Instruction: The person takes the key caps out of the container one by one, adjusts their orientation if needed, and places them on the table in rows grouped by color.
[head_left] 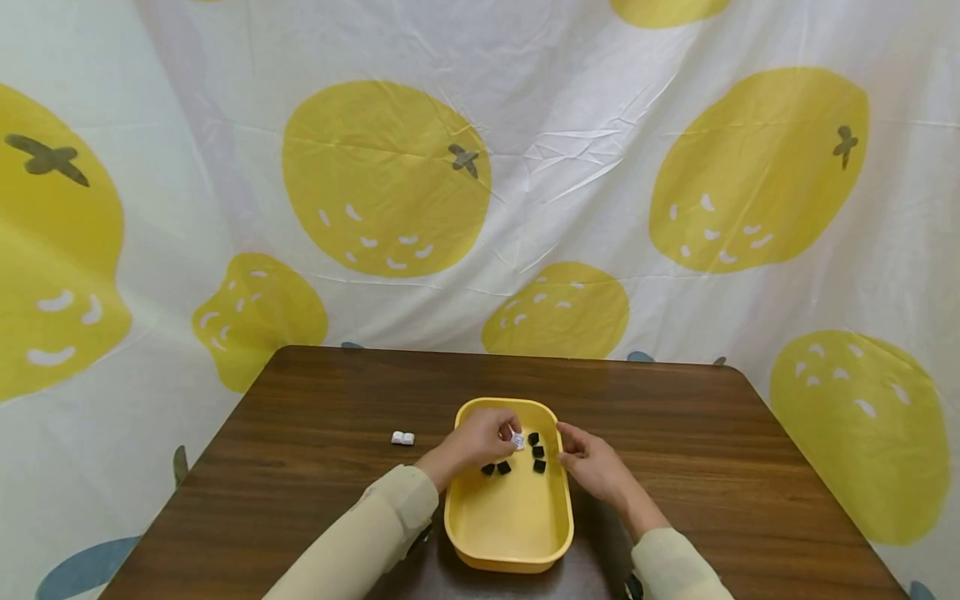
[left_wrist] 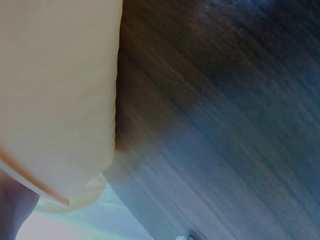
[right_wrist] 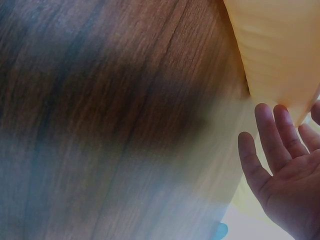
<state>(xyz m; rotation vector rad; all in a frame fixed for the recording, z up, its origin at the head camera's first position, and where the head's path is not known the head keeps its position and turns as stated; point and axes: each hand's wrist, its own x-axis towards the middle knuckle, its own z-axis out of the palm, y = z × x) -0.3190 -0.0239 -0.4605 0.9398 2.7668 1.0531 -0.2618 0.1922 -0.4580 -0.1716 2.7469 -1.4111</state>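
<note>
A yellow plastic tub sits on the table in the head view. My left hand reaches over its left wall, pinching a small white keycap-like piece near the tub floor. Fingers partly cover that piece. Several small black keycap-like pieces lie inside, some in a column at the right, others by my left wrist. My right hand is at the tub's right wall, fingertips touching it. In the right wrist view, the right hand's fingers are extended and relaxed against the outer wall.
Two white pieces lie side by side on the dark wooden table, left of the tub. Behind the table's far edge hangs a white curtain with a yellow lemon print.
</note>
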